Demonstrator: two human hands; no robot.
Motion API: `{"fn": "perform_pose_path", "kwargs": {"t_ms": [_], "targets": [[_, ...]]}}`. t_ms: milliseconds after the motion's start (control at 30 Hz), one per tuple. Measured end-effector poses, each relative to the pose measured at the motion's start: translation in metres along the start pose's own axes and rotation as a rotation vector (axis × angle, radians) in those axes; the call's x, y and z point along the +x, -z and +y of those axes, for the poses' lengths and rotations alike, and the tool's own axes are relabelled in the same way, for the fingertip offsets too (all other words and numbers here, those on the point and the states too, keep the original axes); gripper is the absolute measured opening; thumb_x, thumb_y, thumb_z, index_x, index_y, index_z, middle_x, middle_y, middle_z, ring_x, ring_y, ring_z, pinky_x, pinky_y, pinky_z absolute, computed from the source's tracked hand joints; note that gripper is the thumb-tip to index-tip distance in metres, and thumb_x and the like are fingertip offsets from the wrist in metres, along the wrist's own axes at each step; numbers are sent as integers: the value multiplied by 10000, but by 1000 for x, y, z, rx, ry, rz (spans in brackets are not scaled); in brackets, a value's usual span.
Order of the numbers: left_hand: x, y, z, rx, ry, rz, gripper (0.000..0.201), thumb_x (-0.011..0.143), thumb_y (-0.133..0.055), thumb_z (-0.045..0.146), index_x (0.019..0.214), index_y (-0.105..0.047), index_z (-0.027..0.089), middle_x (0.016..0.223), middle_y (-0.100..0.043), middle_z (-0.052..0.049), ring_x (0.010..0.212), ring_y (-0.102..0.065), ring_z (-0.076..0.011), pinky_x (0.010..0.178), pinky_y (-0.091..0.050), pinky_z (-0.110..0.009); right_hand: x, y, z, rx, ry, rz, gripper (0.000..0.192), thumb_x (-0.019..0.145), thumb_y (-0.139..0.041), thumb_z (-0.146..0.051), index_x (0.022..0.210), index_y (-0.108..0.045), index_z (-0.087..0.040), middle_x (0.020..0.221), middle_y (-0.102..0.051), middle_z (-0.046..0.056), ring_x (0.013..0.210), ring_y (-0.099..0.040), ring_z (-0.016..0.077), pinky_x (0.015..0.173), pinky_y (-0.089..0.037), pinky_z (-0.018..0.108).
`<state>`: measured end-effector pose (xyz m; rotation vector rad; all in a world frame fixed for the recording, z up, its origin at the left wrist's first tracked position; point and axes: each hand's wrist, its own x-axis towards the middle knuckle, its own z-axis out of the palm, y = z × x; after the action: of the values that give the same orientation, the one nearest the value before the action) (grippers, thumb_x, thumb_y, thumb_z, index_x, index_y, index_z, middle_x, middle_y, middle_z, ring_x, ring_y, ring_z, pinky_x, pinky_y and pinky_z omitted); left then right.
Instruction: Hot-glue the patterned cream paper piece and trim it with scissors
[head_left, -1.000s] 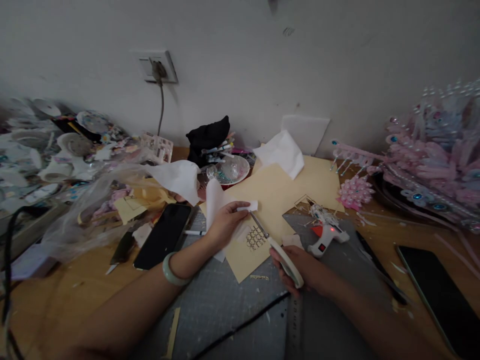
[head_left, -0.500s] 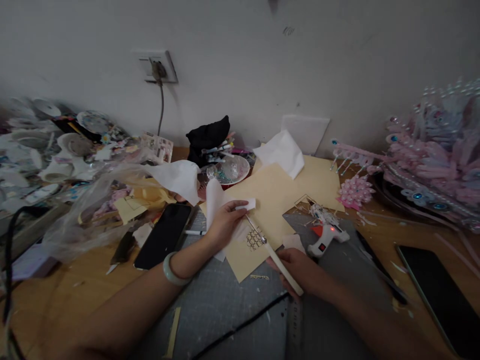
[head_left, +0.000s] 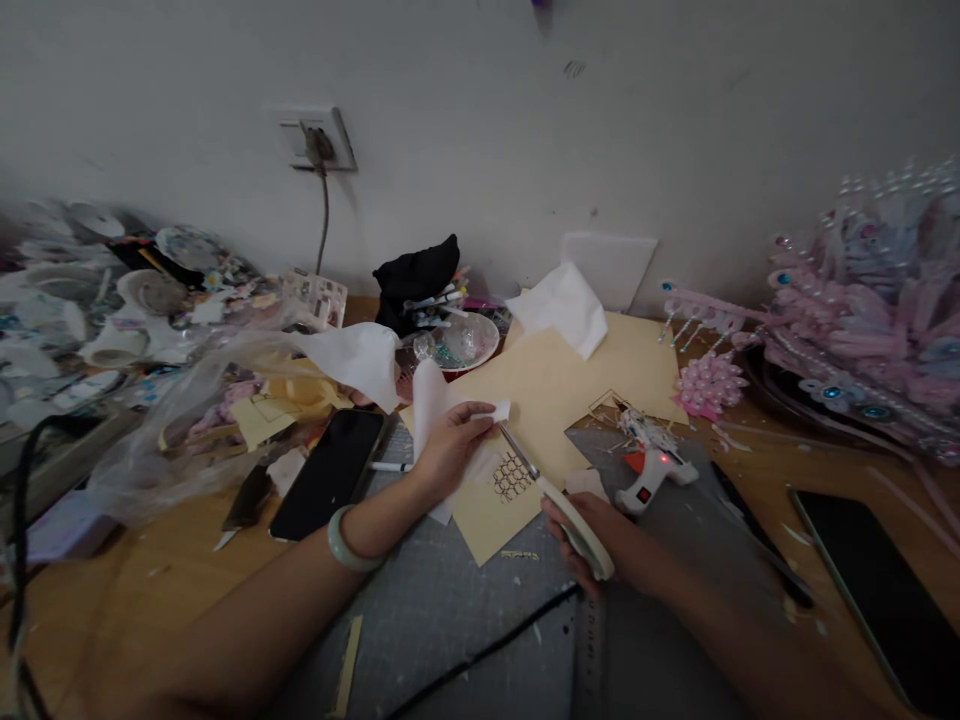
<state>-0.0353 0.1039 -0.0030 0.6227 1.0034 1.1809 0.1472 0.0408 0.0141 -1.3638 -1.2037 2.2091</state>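
My left hand (head_left: 450, 445) pinches a sheet of white tissue-like paper (head_left: 431, 395) against a yellow card (head_left: 555, 395), just left of a small cut-out lattice pattern (head_left: 512, 476). My right hand (head_left: 596, 535) grips a pair of small white-handled scissors (head_left: 574, 515). Their metal blades point up and left toward the white paper edge near my left fingertips. A pale green bangle (head_left: 341, 545) sits on my left wrist. Both hands work over a grey cutting mat (head_left: 450, 600).
A white glue gun (head_left: 649, 470) with a red light lies right of the card. Black phones lie at left (head_left: 326, 472) and far right (head_left: 881, 590). A pink beaded headdress (head_left: 862, 320), a bowl (head_left: 457, 345), plastic bags and craft clutter line the wall. A metal ruler (head_left: 592, 660) lies near me.
My right hand shifted the scissors slightly: the blades dipped toward the lattice half a second ago, then rose back to the white paper edge. My left hand stayed put.
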Motion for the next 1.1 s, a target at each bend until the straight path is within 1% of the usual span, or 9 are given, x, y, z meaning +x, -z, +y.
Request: {"fn": "perform_pose_path", "kwargs": {"t_ms": [167, 267, 333, 467, 567, 733, 867, 1100], "targets": [[0, 1, -1, 1, -15, -11, 194, 581, -675, 156, 754, -587, 145, 640, -605, 14, 611, -549, -78, 603, -410, -177, -4, -2, -4, -10, 19, 1, 474, 581, -526, -639, 567, -394, -184, 309, -406, -77, 236, -404, 74, 231, -228, 154], [1, 2, -1, 6, -16, -30, 173, 598, -670, 171, 750, -592, 146, 637, -599, 16, 606, -540, -72, 606, -404, -176, -3, -2, -5, -14, 1, 18, 480, 582, -522, -648, 569, -402, -184, 317, -413, -75, 238, -410, 77, 231, -243, 159], [1, 2, -1, 23, -10, -36, 172, 601, -667, 182, 754, -593, 150, 628, -595, 17, 596, -534, -77, 593, -398, -184, -2, -1, -3, -27, -13, 11, 470, 608, -510, -642, 568, -404, -185, 312, -411, -74, 237, -409, 79, 233, -249, 163], [1, 1, 0, 54, -11, -41, 195, 587, -676, 193, 758, -592, 152, 630, -593, 16, 586, -527, -84, 573, -387, -193, 3, 2, 1, -52, -37, 15, 429, 686, -478, -594, 572, -399, -188, 318, -408, -71, 236, -405, 79, 230, -217, 160], [0, 0, 0, 65, -1, -46, 214, 585, -677, 203, 773, -589, 153, 621, -589, 17, 570, -524, -86, 552, -381, -193, 4, 2, 4, -48, -43, 0, 400, 711, -479, -557, 574, -387, -193, 327, -406, -73, 234, -407, 85, 235, -225, 169], [0, 1, 0, 67, 1, -46, 208, 589, -673, 195, 776, -592, 152, 616, -589, 16, 559, -519, -79, 536, -375, -186, 5, 2, 6, -32, -41, 30, 376, 706, -507, -530, 577, -392, -197, 343, -423, -72, 231, -397, 86, 244, -245, 178], [1, 1, -1, 70, -4, -47, 190, 601, -664, 194, 772, -591, 154, 620, -588, 17, 556, -518, -79, 535, -375, -187, 6, 3, 8, -23, -28, 31, 365, 692, -536, -510, 578, -389, -196, 348, -439, -70, 227, -400, 84, 244, -235, 173], [1, 2, -1, 58, -4, -50, 190, 606, -660, 198, 776, -588, 155, 615, -589, 14, 567, -528, -87, 549, -386, -195, 8, 4, 10, -5, -46, 14, 367, 708, -523, -510, 581, -378, -198, 324, -414, -79, 220, -398, 86, 236, -213, 169]]}}
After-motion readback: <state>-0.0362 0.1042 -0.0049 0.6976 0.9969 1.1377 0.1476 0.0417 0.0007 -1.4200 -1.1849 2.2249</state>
